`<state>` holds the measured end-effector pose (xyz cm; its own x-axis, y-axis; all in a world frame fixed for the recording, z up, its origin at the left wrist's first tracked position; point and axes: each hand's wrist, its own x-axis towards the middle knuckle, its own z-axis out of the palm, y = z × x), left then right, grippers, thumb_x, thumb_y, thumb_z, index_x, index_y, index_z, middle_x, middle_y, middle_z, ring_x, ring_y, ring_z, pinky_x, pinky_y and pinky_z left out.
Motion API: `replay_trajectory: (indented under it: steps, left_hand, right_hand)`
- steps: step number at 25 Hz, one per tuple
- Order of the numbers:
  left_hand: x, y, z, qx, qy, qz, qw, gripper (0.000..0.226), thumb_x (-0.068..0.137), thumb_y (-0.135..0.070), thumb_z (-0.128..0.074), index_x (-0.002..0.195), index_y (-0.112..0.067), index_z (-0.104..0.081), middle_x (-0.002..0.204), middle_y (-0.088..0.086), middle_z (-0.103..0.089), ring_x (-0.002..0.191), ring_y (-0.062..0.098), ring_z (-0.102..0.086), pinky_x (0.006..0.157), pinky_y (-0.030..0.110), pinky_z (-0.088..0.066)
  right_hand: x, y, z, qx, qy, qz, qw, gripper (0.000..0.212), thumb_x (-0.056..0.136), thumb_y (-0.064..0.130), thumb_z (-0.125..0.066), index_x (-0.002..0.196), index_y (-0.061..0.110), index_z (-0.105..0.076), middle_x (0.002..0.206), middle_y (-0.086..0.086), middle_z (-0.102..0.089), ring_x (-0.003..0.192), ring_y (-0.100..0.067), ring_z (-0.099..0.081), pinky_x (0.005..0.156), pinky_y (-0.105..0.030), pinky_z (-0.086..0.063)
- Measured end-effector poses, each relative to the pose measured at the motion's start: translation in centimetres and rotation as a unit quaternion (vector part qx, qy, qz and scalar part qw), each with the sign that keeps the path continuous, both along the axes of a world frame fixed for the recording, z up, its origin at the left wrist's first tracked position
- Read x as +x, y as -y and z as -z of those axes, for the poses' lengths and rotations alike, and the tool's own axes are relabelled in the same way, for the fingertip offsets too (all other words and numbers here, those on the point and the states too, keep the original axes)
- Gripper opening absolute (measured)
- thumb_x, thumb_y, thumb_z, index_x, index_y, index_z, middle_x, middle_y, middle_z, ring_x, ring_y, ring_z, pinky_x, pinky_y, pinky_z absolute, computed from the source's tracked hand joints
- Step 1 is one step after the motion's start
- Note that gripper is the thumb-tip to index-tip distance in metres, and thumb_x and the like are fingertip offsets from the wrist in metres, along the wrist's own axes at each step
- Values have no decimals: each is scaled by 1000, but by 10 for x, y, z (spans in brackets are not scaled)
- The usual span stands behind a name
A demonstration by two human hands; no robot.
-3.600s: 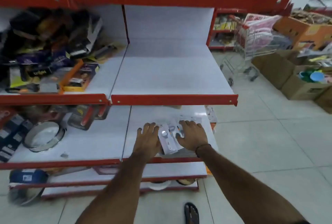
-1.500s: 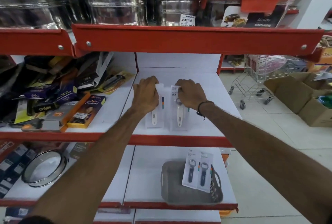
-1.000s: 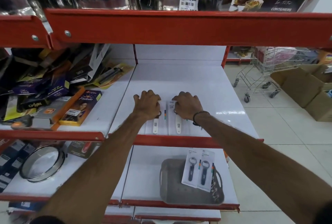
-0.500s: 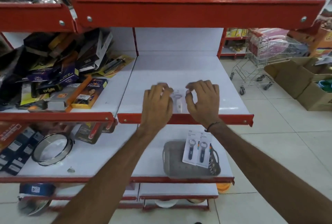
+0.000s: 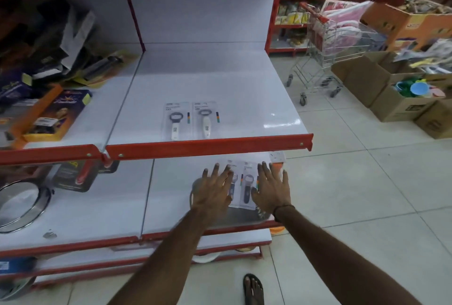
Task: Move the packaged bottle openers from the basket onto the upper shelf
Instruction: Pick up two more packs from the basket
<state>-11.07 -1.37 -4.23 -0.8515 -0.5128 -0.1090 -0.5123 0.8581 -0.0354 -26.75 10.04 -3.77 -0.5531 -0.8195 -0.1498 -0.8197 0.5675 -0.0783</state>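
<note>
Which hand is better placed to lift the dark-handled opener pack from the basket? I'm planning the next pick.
Right hand: its thumb side sits right beside the dark-handled pack, which shows fully. The left hand lies over the neighbouring pack instead. Both hands are open above the basket.

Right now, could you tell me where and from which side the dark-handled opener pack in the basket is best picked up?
Take the dark-handled pack by its long right edge, coming from above with the right hand, which hovers open beside it. It is a thin flat card lying on the basket, so probably pinch the edge: thumb under, fingers on top. The left hand covers the neighbouring pack.
</note>
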Motion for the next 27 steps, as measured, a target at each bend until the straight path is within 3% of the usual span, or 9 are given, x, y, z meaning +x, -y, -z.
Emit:
replay_trajectory:
  steps: [5,9,11,13,15,17,21,24,27]
  left_hand:
    - [-37,17,26,-5,28,17,999,73,99,-45,-38,157,-15,-4,166,11,5,153,38,2,122,62,-10]
    - [-65,35,42,20,18,36,999,94,78,-42,-75,152,-8,-29,161,18,-27,148,44,-22,115,68,-26]
    - [-75,41,43,20,21,39,999,92,72,-45,-79,148,-12,-40,157,15,-36,144,42,-32,115,65,-26]
    - [-84,43,43,11,18,37,999,75,91,-40,-62,153,-16,-28,164,11,-21,150,40,-20,120,60,-13]
    - [-89,46,39,8,3,20,1000,48,103,-34,-36,148,-15,-39,156,11,-41,141,40,-38,118,53,-29]
    - [-82,45,30,15,-35,3,999,59,100,-45,-21,130,-10,-59,129,14,-65,119,37,-60,104,50,-45]
    - [-58,35,11,2,-73,12,997,41,74,-14,-82,112,-8,-69,111,13,-73,101,33,-70,100,49,-53]
    - [-37,21,-20,53,-57,-27,997,42,79,-14,-74,118,-11,-61,113,11,-68,99,27,-63,89,39,-54]
    - [-16,8,-38,83,-65,-33,994,44,84,-23,-70,125,-18,-56,117,8,-70,98,24,-65,86,37,-57]
  right_hand:
    - [-28,33,9,62,21,-36,997,77,97,55,-28,156,17,2,166,-5,5,153,-27,6,120,-61,2]
    - [-46,51,18,43,66,-42,996,80,96,46,-38,156,19,9,166,-2,10,153,-25,10,118,-62,6]
    - [-52,52,25,42,86,-35,995,81,94,43,-42,156,19,3,167,-3,0,154,-26,1,118,-62,0]
    - [-55,51,29,28,108,-18,994,75,90,34,-48,154,15,-13,160,-8,-29,148,-31,-25,117,-62,-16]
    - [-55,49,27,-2,94,-11,996,59,87,30,-50,142,13,-35,136,-11,-53,127,-32,-48,107,-55,-35]
    - [-52,48,21,-49,77,-4,996,44,89,30,-51,130,14,-51,123,-9,-60,114,-30,-56,98,-49,-43]
    - [-35,43,-1,-136,143,17,980,27,90,24,-54,115,16,-62,112,-9,-69,101,-30,-64,77,-36,-52]
    - [-14,31,-19,-132,174,-6,976,23,91,18,-52,114,17,-55,110,-12,-70,96,-30,-67,66,-30,-49]
    - [9,14,-34,-146,148,-38,977,23,93,18,-52,115,18,-53,113,-10,-70,98,-28,-66,76,-33,-55]
